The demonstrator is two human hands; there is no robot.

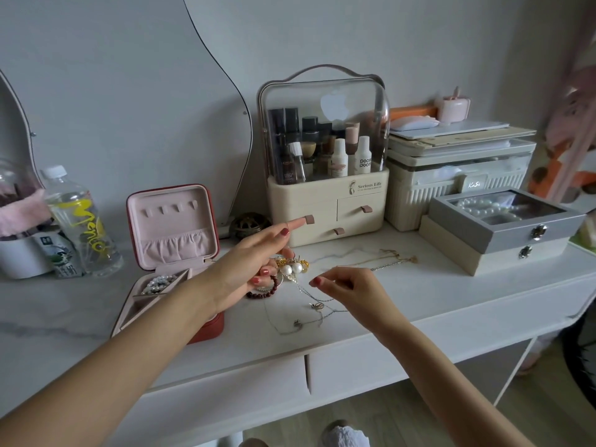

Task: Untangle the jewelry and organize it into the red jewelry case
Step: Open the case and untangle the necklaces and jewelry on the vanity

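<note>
Untangling in progress: a thin silver chain is being teased loose from the jewelry heap.

The right hand (346, 287) pinches the silver chain (311, 296) between thumb and forefinger, lifting it clear of the tabletop (451, 298), while the left hand (258, 256) hovers with fingers spread and relaxed, gripping nothing, right over the pearl-and-gold cluster (292, 267) and the dark red bead bracelet (264, 290). The red jewelry case (175, 253) sits open just beyond the left wrist, a pearl piece already inside. More gold chains (380, 259) lie beyond the right hand. Next, by the look of it: steady the heap with the left, draw the chain free gently.
</note>
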